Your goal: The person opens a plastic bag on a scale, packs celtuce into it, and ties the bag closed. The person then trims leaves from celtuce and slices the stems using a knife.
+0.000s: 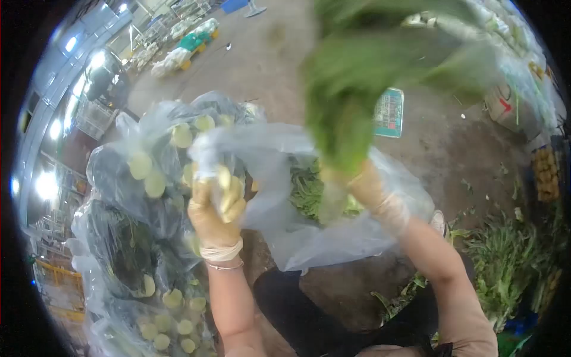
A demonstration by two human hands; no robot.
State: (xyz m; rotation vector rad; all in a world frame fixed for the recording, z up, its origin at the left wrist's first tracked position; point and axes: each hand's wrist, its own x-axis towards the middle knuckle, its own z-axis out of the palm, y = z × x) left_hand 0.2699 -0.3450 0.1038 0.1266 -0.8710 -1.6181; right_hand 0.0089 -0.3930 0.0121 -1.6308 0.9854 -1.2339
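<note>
My right hand (370, 185), in a pale glove, is closed round the base of a large leafy green vegetable (348, 89). Its leaves rise blurred above the hand, over an open clear plastic bag (309, 247). My left hand (217, 214), gloved too, has its fingers curled on the gathered left edge of that bag. Inside the bag lie more leafy greens (306, 193), partly hidden behind the vegetable and the right hand. A bracelet (226, 265) circles my left wrist.
Filled plastic bags (122, 238) showing round pale cut stem ends are stacked on the left. Loose leaves (499, 262) lie in a heap at the right. Behind the bag, a teal-edged flat object (389, 113) rests on the floor. A carton (511, 113) stands at the far right.
</note>
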